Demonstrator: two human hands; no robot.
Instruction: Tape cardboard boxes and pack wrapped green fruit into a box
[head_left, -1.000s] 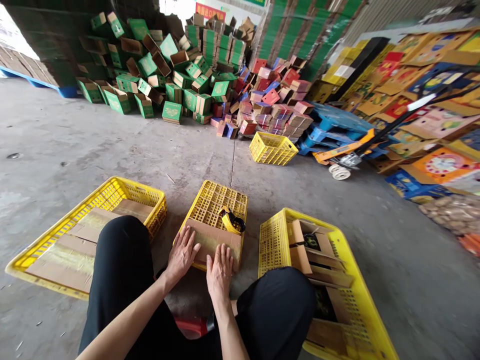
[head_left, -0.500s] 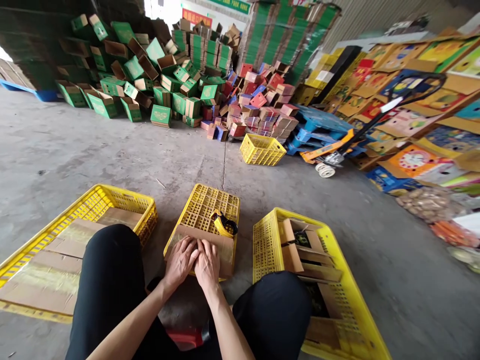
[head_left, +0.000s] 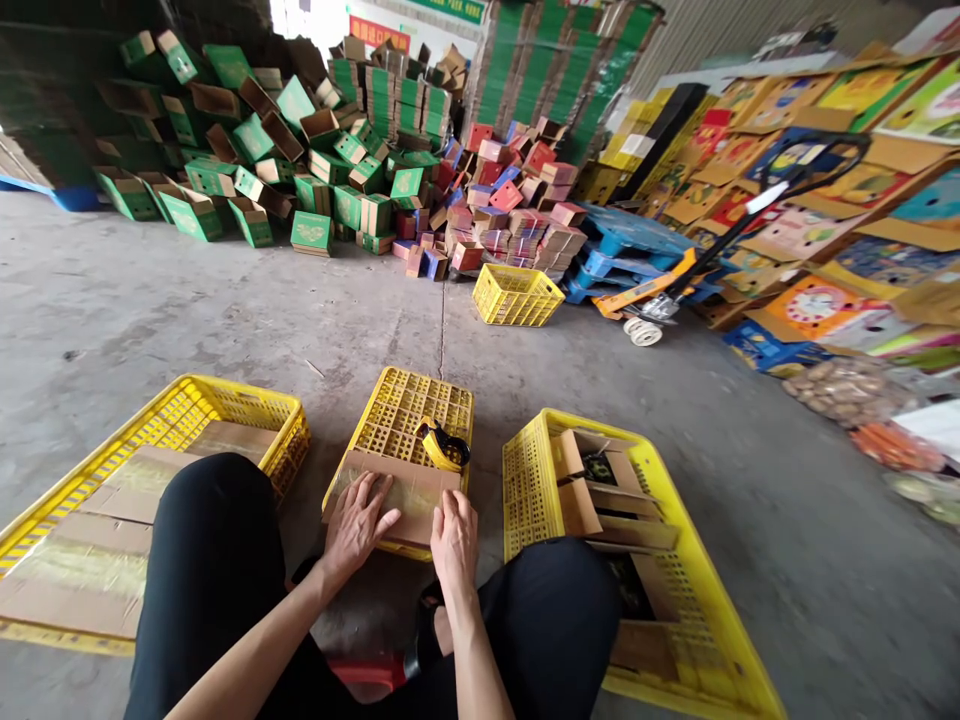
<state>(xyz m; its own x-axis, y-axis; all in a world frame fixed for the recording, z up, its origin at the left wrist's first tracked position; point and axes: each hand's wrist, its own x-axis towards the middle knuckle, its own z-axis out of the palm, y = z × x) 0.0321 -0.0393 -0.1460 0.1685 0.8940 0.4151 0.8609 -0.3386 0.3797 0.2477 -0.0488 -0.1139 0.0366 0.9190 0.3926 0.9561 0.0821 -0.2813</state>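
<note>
A taped cardboard box [head_left: 421, 500] lies across the near part of an upturned yellow crate [head_left: 401, 405] between my knees. My left hand [head_left: 358, 522] rests flat on the box's left half, fingers spread over the clear tape. At the box's right end, my right hand [head_left: 454, 535] is closed, with bent fingers held together around the corner; its fingertips are partly hidden. Just behind the box, on the crate, sits a yellow and black tape dispenser [head_left: 442, 446].
To my left, a yellow crate [head_left: 289, 440] holds taped cardboard boxes. A yellow crate [head_left: 529, 490] on my right contains open-flapped boxes with dark contents. Farther off are another yellow crate [head_left: 517, 297], a pallet jack [head_left: 652, 300], blue pallets [head_left: 622, 240] and heaped green boxes [head_left: 311, 230].
My hands have parted from the box's middle. The left now lies spread on its left half; the right has moved to its right end. The view has shifted slightly.
</note>
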